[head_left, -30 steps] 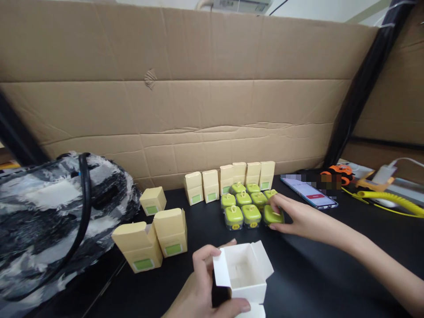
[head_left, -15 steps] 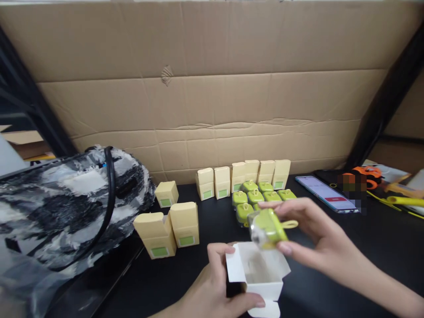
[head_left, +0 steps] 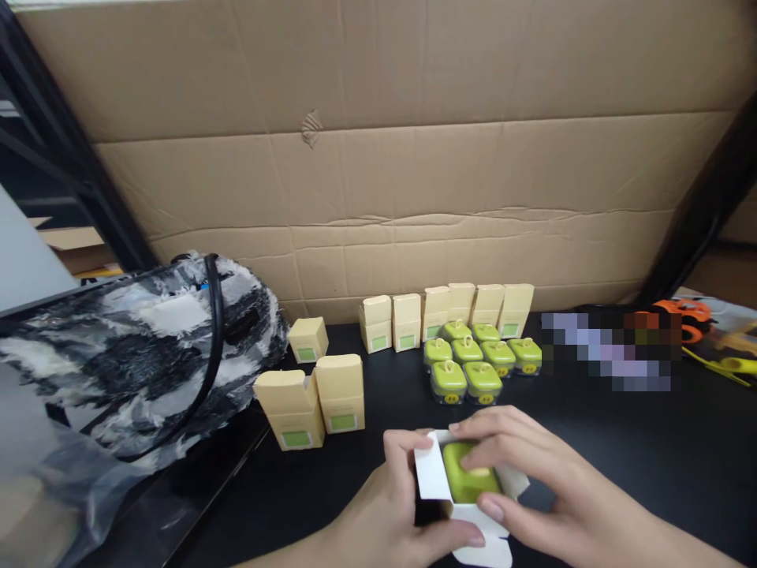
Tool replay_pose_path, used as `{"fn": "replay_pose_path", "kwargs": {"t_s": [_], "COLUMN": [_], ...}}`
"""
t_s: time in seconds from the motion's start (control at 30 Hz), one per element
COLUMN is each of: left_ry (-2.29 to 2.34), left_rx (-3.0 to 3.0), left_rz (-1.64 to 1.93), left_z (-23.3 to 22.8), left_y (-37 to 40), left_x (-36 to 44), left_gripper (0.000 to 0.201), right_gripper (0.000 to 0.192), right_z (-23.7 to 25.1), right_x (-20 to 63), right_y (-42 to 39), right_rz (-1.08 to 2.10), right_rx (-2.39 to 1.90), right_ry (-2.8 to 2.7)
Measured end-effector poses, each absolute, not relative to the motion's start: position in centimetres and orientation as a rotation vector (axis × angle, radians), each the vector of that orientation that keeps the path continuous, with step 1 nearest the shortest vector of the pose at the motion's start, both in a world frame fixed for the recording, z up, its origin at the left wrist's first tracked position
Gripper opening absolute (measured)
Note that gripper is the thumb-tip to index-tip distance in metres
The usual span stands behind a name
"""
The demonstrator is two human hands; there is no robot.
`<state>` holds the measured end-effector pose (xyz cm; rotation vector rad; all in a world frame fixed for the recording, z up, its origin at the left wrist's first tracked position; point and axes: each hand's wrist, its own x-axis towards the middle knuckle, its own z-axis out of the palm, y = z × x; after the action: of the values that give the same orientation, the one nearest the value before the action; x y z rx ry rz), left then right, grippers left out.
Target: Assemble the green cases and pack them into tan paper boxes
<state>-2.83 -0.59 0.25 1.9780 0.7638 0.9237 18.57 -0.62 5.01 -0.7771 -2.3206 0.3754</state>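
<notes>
Left hand (head_left: 390, 513) clamped the white box (head_left: 434, 481); right hand (head_left: 532, 489) pressed the green case (head_left: 467, 481) in; loose flaps could snag or crumple if it went skewed.

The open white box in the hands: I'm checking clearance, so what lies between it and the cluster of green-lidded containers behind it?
In the head view, only bare black table separates the white box from the green-lidded containers.

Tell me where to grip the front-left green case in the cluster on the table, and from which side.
Take the front-left green case from above, pinching its left and near side walls below the lid. Those sides look free, while a neighbouring case sits close on its right and another behind. The small loop on top is probably too slight for a firm hold.
</notes>
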Motion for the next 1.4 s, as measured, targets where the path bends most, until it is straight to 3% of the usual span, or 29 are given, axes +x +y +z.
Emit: {"fn": "replay_pose_path", "kwargs": {"t_s": [0.1,0.33,0.5,0.6,0.73,0.87,1.07,1.23,1.33,1.4], "left_ry": [0.76,0.613,0.719,0.694,0.631,0.513,0.524,0.586,0.641,0.64], "left_rx": [1.973,2.198,2.264,2.397,2.574,2.421,2.611,2.46,2.335,2.296], "left_rz": [0.917,1.122,1.39,1.471,1.352,1.392,1.198,1.232,1.235,1.199], "left_z": [-0.2,-0.8,0.3,0.3,0.0,-0.1,0.1,0.5,1.1,1.3], "left_y": [-0.4,0.3,-0.3,-0.3,0.1,0.3,0.4,0.1,-0.4,-0.6], "left_x": [-2.9,-3.1,-3.8,-4.1,-4.0,-3.7,-4.1,-3.7,-3.2,-3.0], "left_gripper": [0.053,0.082,0.026,0.027,0.047,0.052,0.03,0.034,0.017,0.017], "right_gripper": [0.007,0.031,0.044,0.053,0.041,0.052,0.041,0.01,0.013,0.019], "right_z": [4.9,4.9,5.0,4.2,3.7,3.6,3.6,3.9,3.5,3.2], "right_x": [18.5,20.9,21.6,21.4,21.7,22.0,20.7,19.3,18.7,18.5], "right_y": [-0.8,-0.8,-1.1,-1.2,-0.6,-0.4,-1.4,-0.7,-0.2,0.1], "right_rz": [0.336,0.213,0.397,0.377,0.397,0.319,0.434,0.639,0.801,0.955], "right_rx": [-0.797,-0.777,-0.674,-0.682,-0.516,-0.472,-0.604,-0.788,-0.886,-0.934], "right_ry": [-2.366,-2.192,-2.187,-2.142,-2.318,-2.456,-2.091,-1.802,-1.742,-1.699]}}
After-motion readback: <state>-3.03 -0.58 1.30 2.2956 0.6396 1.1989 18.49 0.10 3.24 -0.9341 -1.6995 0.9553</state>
